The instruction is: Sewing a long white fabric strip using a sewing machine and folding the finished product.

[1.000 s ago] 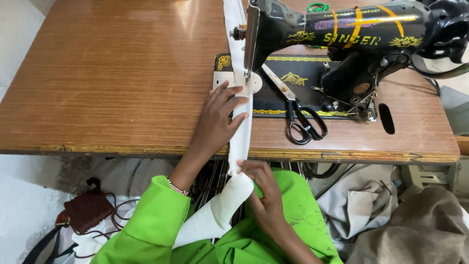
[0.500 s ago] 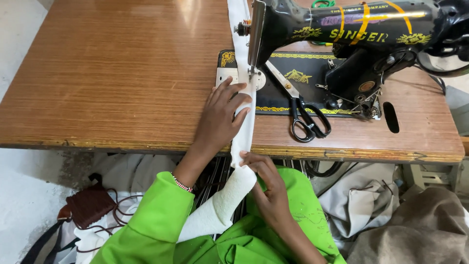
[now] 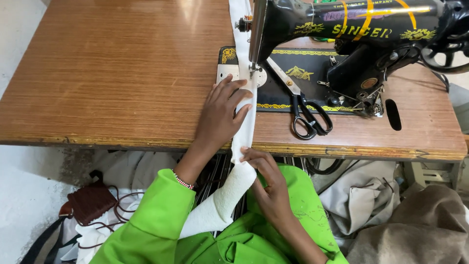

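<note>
A long white fabric strip (image 3: 243,127) runs from my lap up across the wooden table (image 3: 107,73) and under the needle of a black sewing machine (image 3: 342,29). My left hand (image 3: 220,115) lies flat on the table with its fingers spread, pressing the strip's left edge just in front of the presser foot. My right hand (image 3: 266,178) is below the table edge, pinching the strip between thumb and fingers. Both sleeves are bright green.
Black-handled scissors (image 3: 305,115) lie on the machine bed right of the needle. A brown bag (image 3: 90,203) and white cloth sit on the floor at lower left. Grey and brown cloth (image 3: 391,215) is piled at lower right.
Both hands hold about the same places on the strip. The view has shifted slightly, and my right hand has slid a little along the fabric below the table edge.
</note>
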